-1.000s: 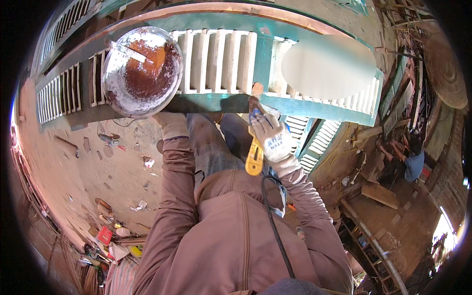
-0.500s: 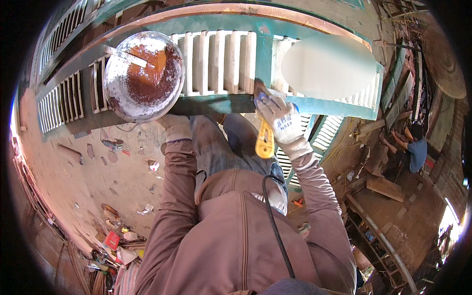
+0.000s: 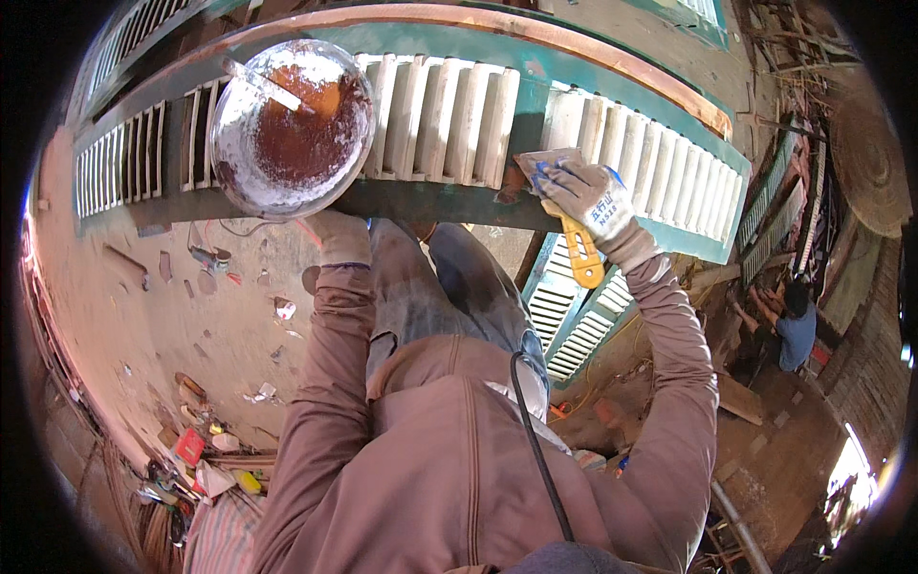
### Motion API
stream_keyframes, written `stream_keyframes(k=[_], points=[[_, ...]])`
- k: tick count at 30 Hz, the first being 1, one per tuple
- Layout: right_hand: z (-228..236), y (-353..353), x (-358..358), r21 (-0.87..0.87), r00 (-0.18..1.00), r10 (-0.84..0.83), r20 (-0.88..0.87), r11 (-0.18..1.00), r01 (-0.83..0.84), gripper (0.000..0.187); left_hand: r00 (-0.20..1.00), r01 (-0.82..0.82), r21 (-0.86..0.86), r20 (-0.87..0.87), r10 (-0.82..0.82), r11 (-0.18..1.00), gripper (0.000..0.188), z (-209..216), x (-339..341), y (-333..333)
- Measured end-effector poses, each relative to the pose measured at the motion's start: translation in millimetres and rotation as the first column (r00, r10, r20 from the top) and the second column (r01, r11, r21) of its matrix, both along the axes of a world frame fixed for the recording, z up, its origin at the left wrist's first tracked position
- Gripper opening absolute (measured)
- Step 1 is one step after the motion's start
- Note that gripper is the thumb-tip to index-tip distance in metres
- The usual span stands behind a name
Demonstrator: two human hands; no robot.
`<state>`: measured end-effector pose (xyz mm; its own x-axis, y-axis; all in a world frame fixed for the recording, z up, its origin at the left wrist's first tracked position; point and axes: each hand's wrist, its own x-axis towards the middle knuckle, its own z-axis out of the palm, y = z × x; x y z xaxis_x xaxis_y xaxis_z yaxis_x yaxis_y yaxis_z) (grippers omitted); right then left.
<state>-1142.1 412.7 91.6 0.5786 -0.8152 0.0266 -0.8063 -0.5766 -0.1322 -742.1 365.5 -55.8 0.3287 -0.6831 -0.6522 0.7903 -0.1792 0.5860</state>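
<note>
Head view: the yellow-handled scraper, probably light and stiff, best held by its handle, is grasped in the gloved right hand above the green shutter; the left hand is at the bowl's near edge, its hold hidden.

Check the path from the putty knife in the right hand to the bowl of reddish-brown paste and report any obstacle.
Nothing visible blocks it: between the yellow-handled putty knife in the right hand and the bowl, the view shows only white louvre slats and the shutter's green frame.
</note>
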Motion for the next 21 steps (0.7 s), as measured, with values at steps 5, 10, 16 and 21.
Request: stream_keyframes(k=[5,10,16,21], points=[[-5,9,-2,0.059,0.999,0.006,-0.048,0.998,-0.003,0.032,0.998,-0.02,-0.02,0.064,0.021,1.0,0.055,-1,5,-3],[8,37,5,0.077,0.987,0.157,0.028,0.984,-0.159,0.032,0.994,-0.032,0.085,0.111,0.023,0.996,0.061,35,-14,-9],[18,-29,-12,-0.048,0.979,0.167,0.12,0.986,-0.163,0.025,0.994,-0.001,0.032,0.106,-0.002,0.999,0.066,28,-10,-8],[-41,14,-22,0.602,0.772,-0.29,0.566,0.785,-0.147,0.028,0.999,-0.033,0.0,0.022,0.033,0.999,0.059,53,-38,-6]])
